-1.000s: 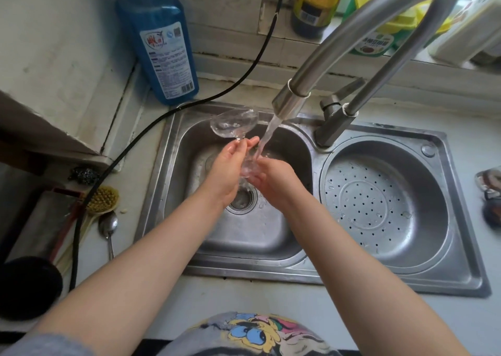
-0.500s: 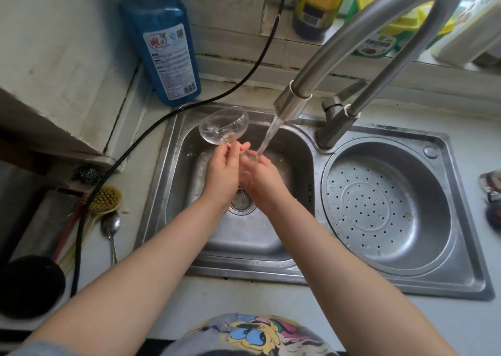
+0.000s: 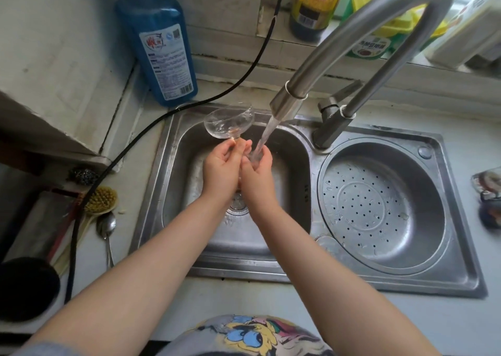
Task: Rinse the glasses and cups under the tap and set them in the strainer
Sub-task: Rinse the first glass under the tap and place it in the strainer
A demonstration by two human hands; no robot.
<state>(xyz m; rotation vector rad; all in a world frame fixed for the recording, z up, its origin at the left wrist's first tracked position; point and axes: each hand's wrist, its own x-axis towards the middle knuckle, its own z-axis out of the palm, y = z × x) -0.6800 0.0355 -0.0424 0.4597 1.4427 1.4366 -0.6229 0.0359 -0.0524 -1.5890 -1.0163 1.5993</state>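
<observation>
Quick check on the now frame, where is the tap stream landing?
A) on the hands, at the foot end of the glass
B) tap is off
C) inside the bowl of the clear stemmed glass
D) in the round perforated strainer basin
A: the water stream from the curved steel tap hits the right hand, beside the left hand, while the bowl of the clear stemmed glass sits left of the stream.

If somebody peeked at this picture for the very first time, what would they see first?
Probably the big curved silver tap pouring water into the left basin of the steel double sink. Right under the stream, the left hand holds a clear stemmed glass, its bowl tipped beside the water, while the right hand catches the stream. Then the tall blue soap bottle on the counter behind the sink's left corner.
</observation>
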